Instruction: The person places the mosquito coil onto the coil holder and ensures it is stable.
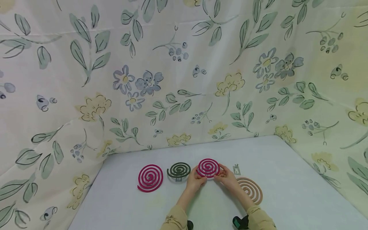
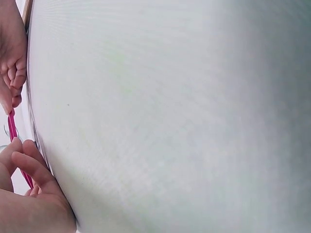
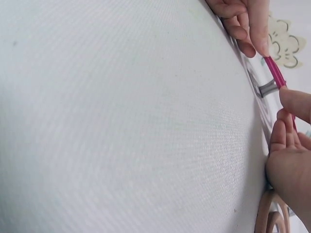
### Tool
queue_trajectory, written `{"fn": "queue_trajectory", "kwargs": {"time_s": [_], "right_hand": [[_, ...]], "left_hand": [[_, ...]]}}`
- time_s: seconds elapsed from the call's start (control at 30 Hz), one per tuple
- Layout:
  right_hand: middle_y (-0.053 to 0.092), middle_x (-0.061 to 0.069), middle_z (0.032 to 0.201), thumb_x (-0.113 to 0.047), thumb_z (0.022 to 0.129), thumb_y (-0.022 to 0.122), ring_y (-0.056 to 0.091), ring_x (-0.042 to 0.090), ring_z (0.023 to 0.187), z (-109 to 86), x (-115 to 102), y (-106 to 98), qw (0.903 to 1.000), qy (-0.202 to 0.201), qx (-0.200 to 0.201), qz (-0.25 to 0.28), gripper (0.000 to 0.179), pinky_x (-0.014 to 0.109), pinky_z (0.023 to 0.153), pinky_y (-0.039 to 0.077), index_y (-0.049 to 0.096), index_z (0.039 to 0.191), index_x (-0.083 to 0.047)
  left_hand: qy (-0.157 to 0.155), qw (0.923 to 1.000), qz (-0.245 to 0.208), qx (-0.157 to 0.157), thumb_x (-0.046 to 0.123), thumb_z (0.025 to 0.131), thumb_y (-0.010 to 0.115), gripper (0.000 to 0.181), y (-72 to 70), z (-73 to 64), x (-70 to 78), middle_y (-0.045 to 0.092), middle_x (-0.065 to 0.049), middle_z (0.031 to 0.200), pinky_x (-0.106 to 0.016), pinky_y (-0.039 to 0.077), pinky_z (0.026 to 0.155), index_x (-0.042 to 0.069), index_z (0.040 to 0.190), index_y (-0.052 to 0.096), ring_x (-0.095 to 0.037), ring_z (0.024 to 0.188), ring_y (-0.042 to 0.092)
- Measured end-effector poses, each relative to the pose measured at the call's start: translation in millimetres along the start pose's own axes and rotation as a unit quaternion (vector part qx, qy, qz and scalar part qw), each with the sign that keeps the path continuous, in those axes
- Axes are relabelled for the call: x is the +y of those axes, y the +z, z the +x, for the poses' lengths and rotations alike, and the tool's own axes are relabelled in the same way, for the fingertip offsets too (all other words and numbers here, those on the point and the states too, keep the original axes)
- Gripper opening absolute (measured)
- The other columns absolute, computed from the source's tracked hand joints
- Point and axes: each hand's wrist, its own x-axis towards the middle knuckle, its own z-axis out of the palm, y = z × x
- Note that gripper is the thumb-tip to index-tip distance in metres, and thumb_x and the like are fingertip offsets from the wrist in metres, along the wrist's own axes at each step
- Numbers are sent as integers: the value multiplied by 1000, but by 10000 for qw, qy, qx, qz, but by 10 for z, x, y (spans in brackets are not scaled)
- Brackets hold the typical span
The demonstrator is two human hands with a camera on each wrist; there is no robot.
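Observation:
A magenta mosquito coil is held between both hands, its spiral facing up. At its left edge my left hand pinches the rim between thumb and fingers. On the opposite edge, my right hand grips it the same way. The left wrist view shows the coil edge-on, just above the tabletop. In the right wrist view a small grey metal stand rises beneath the coil, its top right at the coil's underside.
Another magenta coil lies at the left. A dark green coil sits raised on a metal stand. A tan coil lies beside the right forearm, near a flat metal stand. Floral cloth borders the white table.

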Motion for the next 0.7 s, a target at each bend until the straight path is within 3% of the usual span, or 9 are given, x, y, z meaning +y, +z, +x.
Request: {"fn": "queue_trajectory", "kwargs": {"time_s": [0.27, 0.7], "right_hand": [[56, 4, 83, 3, 82, 66, 49, 3, 66, -4, -12, -4, 10000, 14, -11, -59, 65, 16, 58, 42, 35, 139, 9], [54, 5, 84, 4, 81, 67, 49, 5, 67, 5, -10, -4, 9999, 144, 51, 2, 65, 16, 59, 42, 37, 139, 7]], "left_hand": [[102, 9999, -41, -29, -4, 81, 67, 67, 0, 8, -25, 48, 2, 63, -19, 42, 52, -7, 139, 36, -7, 52, 47], [11, 10000, -40, -37, -4, 81, 68, 67, 4, 29, -55, 50, 2, 62, -19, 42, 51, -6, 140, 36, -7, 51, 47]]}}
